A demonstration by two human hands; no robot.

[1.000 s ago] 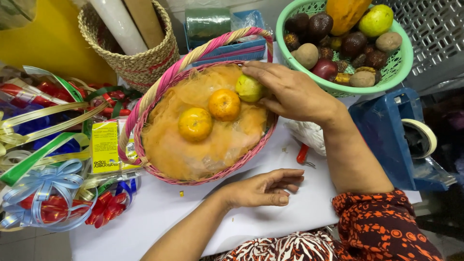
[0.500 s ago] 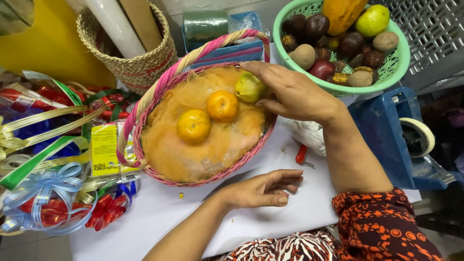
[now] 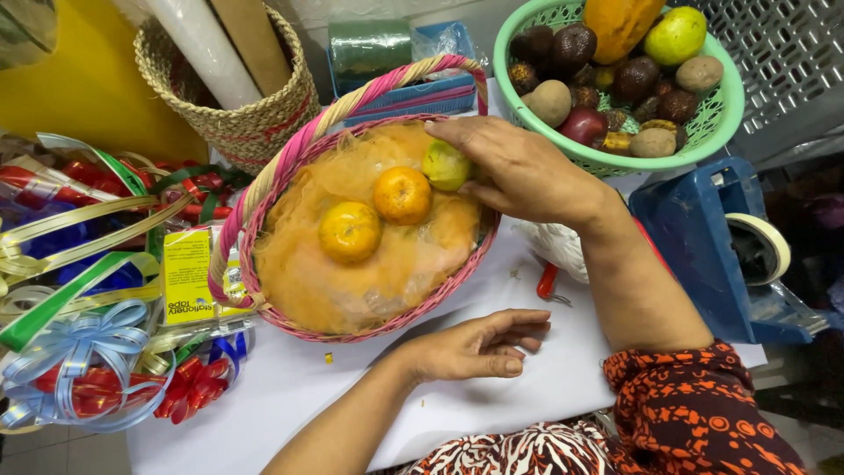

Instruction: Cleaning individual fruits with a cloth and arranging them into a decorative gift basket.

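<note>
we are gripping a green citrus fruit (image 3: 446,164) with our right hand (image 3: 519,171) inside the pink basket (image 3: 290,312); our left hand (image 3: 479,345) is resting loosely open, empty, on the worktop (image 3: 290,396).

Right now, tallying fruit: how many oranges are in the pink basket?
2: one orange left of centre, another orange beside the green fruit under the right hand. None seems hidden.
</note>
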